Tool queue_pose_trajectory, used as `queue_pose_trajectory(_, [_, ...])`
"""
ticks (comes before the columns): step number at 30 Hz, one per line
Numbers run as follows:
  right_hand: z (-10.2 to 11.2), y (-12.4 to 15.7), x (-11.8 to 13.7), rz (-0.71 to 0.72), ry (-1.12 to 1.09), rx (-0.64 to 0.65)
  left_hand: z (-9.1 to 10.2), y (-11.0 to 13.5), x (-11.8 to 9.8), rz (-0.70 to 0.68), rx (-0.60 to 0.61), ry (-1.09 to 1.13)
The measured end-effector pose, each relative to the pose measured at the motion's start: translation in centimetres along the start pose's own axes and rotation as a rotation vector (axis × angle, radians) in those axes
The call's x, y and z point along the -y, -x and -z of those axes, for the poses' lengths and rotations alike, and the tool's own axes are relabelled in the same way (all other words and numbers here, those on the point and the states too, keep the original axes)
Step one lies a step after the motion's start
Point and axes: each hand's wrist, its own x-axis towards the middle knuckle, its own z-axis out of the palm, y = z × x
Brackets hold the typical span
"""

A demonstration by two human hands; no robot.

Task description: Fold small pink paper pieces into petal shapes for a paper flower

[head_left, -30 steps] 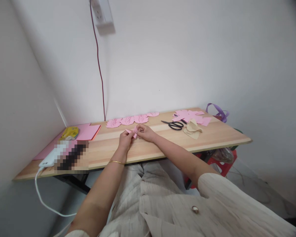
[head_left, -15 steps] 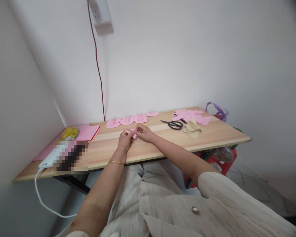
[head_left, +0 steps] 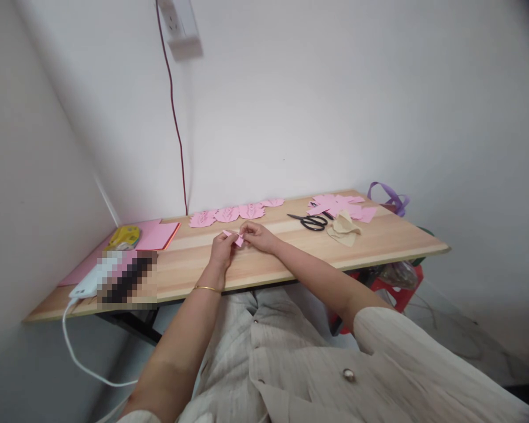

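Note:
Between my two hands is a small piece of pink paper (head_left: 238,241), apparently folded, held just above the wooden table (head_left: 273,258). My left hand (head_left: 223,249) pinches its left side between thumb and fingers. The fingertips of my right hand (head_left: 256,236) are closed on its right edge. Behind my hands lies a row of pink paper cut-outs (head_left: 227,214) with jagged edges and drawn lines. Black-handled scissors (head_left: 312,222) rest to the right of my right hand, blades pointing left.
Pink paper scraps (head_left: 335,205) and a crumpled beige cloth or paper (head_left: 344,228) lie at the right. On the left are pink sheets (head_left: 158,236), a yellow item (head_left: 124,237) and a white device (head_left: 86,285) with a cable. A purple strap (head_left: 390,197) hangs beyond the right edge.
My right fingers have shifted slightly on the pink paper, and more of its lower part shows between my hands. Everything else on the table stays in place.

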Motion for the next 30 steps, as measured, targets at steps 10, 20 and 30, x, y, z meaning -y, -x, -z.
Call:
queue_pose_trajectory(10, [0.2, -0.1, 0.1, 0.046, 0.064, 0.010, -0.1, -0.1, -0.4, 0.052, -0.026, -0.020])
queue_pose_trajectory(20, [0.1, 0.1, 0.7, 0.020, 0.106, -0.027, -0.1, 0.2, -0.4, 0.006, -0.015, -0.052])
queue_pose_trajectory(30, [0.6, -0.1, 0.5, -0.073, 0.018, -0.065, 0.0, 0.2, -0.4, -0.005, -0.002, -0.044])
